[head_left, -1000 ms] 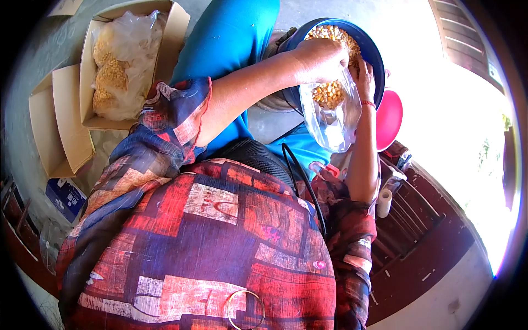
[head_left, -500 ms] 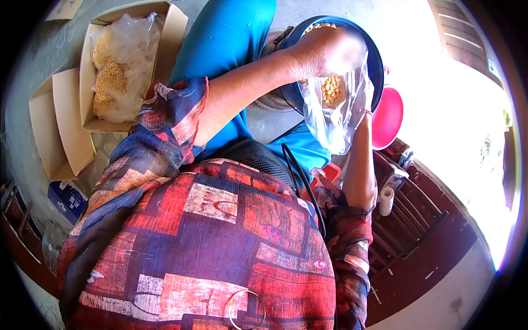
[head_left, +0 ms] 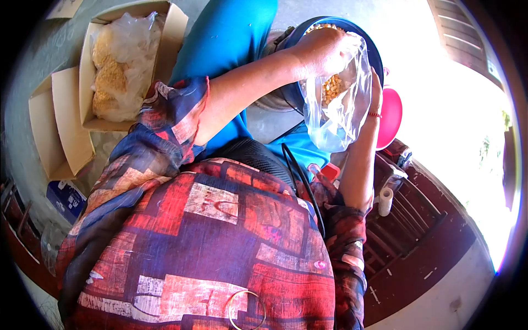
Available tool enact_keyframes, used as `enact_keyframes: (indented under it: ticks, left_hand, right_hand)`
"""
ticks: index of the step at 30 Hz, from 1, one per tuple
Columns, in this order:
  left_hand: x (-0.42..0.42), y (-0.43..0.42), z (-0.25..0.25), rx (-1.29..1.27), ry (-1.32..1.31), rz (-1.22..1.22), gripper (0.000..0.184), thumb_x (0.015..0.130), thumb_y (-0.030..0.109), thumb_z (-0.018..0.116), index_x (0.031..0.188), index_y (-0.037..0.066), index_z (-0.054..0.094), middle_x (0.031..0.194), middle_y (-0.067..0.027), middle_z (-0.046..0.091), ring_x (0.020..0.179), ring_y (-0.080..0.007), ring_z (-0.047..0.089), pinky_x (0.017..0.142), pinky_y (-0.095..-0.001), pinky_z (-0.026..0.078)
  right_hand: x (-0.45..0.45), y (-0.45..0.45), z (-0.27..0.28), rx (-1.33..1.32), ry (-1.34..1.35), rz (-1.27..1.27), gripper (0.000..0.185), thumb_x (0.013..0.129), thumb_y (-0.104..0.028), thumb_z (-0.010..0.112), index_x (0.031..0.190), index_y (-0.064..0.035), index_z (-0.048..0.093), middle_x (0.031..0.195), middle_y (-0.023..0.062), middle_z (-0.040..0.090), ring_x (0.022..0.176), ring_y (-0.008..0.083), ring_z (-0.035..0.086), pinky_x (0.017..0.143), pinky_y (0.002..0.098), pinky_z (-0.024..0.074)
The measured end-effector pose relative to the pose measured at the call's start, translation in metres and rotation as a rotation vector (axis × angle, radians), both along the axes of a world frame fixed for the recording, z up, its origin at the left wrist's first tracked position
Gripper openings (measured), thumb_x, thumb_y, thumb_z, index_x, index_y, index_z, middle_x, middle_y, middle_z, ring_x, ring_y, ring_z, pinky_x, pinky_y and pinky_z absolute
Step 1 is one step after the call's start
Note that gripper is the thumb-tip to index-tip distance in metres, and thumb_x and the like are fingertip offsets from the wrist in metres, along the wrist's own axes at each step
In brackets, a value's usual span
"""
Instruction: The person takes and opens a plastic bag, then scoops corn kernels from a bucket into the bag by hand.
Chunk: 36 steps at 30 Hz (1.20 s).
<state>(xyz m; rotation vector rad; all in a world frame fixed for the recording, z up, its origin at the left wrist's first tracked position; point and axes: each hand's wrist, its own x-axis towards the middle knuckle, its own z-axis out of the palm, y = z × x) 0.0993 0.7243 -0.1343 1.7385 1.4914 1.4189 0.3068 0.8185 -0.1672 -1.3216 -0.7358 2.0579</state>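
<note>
From behind the clear plastic bag (head_left: 336, 124), the right hand (head_left: 377, 91) has emerged; whether its fingers grip, I cannot tell. Leftward sits a tan cardboard box (head_left: 175, 34) of yellow packets (head_left: 110, 80). The bag overhangs a round dark-blue bucket (head_left: 375, 54), near a round pink dish (head_left: 391, 116). Fingers of the left hand (head_left: 324, 50) grasp the bag's mouth, partly blocking yellow kernels (head_left: 331, 89).

A home or small household workroom is being suggested: a bare grey floor (head_left: 60, 49) is being occupied by cardboard boxes (head_left: 171, 41), scuffed maroon paintwork (head_left: 440, 245) is being shown, and daylight is being admitted through a bright opening (head_left: 467, 165).
</note>
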Motion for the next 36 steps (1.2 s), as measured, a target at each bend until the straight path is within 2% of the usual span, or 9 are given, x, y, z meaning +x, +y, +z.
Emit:
enact_keyframes:
  ticks: [5, 8, 12, 14, 17, 23, 29, 34, 36]
  left_hand:
    - [0.0, -0.001, 0.01, -0.187, -0.028, -0.064, 0.04, 0.071, -0.002, 0.044, 0.109, 0.001, 0.055, 0.103, -0.0191, 0.058, 0.095, -0.0305, 0.057, 0.087, -0.0333, 0.044]
    - [0.001, -0.003, 0.008, -0.264, -0.044, -0.065, 0.04, 0.07, -0.003, 0.044, 0.108, 0.002, 0.056, 0.101, -0.0196, 0.059, 0.095, -0.0308, 0.057, 0.087, -0.0336, 0.044]
    - [0.004, -0.001, 0.001, -0.116, -0.093, 0.004, 0.041, 0.07, -0.005, 0.042, 0.108, 0.002, 0.057, 0.102, -0.0197, 0.059, 0.095, -0.0317, 0.057, 0.088, -0.0343, 0.043]
    - [0.003, 0.001, 0.003, -0.13, -0.106, -0.001, 0.041, 0.071, -0.005, 0.042, 0.108, 0.002, 0.057, 0.103, -0.0197, 0.058, 0.095, -0.0311, 0.057, 0.088, -0.034, 0.043]
    - [0.001, -0.001, 0.007, -0.15, -0.105, -0.002, 0.037, 0.073, -0.004, 0.043, 0.107, 0.002, 0.057, 0.105, -0.0196, 0.058, 0.095, -0.0296, 0.058, 0.088, -0.0336, 0.043]
    - [0.001, -0.004, 0.006, -0.157, -0.082, -0.037, 0.03, 0.076, 0.002, 0.049, 0.104, 0.005, 0.061, 0.092, -0.0173, 0.062, 0.084, -0.0277, 0.062, 0.081, -0.0321, 0.047]
    - [0.0, -0.009, 0.003, -0.311, 0.024, -0.185, 0.026, 0.077, 0.009, 0.05, 0.099, 0.008, 0.063, 0.082, -0.0177, 0.063, 0.074, -0.0281, 0.062, 0.072, -0.0349, 0.048]
    - [0.0, -0.01, 0.001, -0.362, 0.087, -0.322, 0.02, 0.077, 0.015, 0.054, 0.093, 0.009, 0.064, 0.076, -0.0165, 0.062, 0.071, -0.0295, 0.061, 0.07, -0.0362, 0.047]
    - [0.001, -0.009, -0.005, -0.356, 0.075, -0.337, 0.02, 0.077, 0.018, 0.056, 0.091, 0.008, 0.064, 0.075, -0.0161, 0.063, 0.07, -0.0289, 0.061, 0.069, -0.0362, 0.047]
  right_hand:
    - [-0.018, -0.002, 0.051, 0.208, 0.202, 0.001, 0.019, 0.092, -0.021, 0.042, 0.081, -0.0067, 0.05, 0.06, -0.0008, 0.038, 0.044, 0.0057, 0.024, 0.037, 0.0191, 0.0195]
    - [-0.04, -0.016, 0.095, 0.278, 0.285, 0.069, 0.019, 0.092, -0.02, 0.041, 0.081, -0.0055, 0.048, 0.06, -0.0022, 0.033, 0.046, 0.0054, 0.023, 0.039, 0.0189, 0.0197]
    - [-0.065, -0.041, 0.107, 0.37, 0.133, 0.138, 0.018, 0.09, -0.016, 0.042, 0.083, -0.0029, 0.051, 0.069, 0.0031, 0.047, 0.053, 0.009, 0.038, 0.046, 0.0214, 0.0323]
    - [-0.069, -0.05, 0.1, 0.529, -0.046, 0.252, 0.018, 0.088, -0.016, 0.044, 0.082, -0.0016, 0.053, 0.079, 0.008, 0.057, 0.069, 0.014, 0.052, 0.066, 0.0241, 0.0423]
    - [-0.069, -0.056, 0.087, 0.622, -0.247, 0.396, 0.018, 0.086, -0.014, 0.046, 0.081, 0.0007, 0.056, 0.088, 0.0113, 0.063, 0.084, 0.0158, 0.056, 0.083, 0.0273, 0.0398]
    - [-0.054, -0.05, 0.094, 0.633, -0.269, 0.243, 0.021, 0.088, -0.015, 0.046, 0.082, -0.0003, 0.059, 0.082, 0.008, 0.062, 0.072, 0.0129, 0.058, 0.061, 0.0238, 0.0467]
    - [-0.013, -0.002, 0.033, 0.723, -0.68, 0.199, 0.019, 0.087, -0.017, 0.05, 0.086, -0.0021, 0.061, 0.084, 0.0028, 0.062, 0.076, 0.0079, 0.056, 0.065, 0.0219, 0.0444]
    - [0.002, 0.012, -0.013, 1.234, -1.171, 0.519, 0.03, 0.079, -0.02, 0.055, 0.107, -0.0131, 0.056, 0.102, 0.0176, 0.056, 0.09, 0.0321, 0.056, 0.078, 0.0363, 0.0447]
    - [0.01, 0.021, -0.041, 1.28, -1.156, 0.57, 0.036, 0.078, -0.025, 0.056, 0.113, -0.0146, 0.052, 0.107, 0.0169, 0.054, 0.094, 0.0328, 0.054, 0.08, 0.0383, 0.0435]
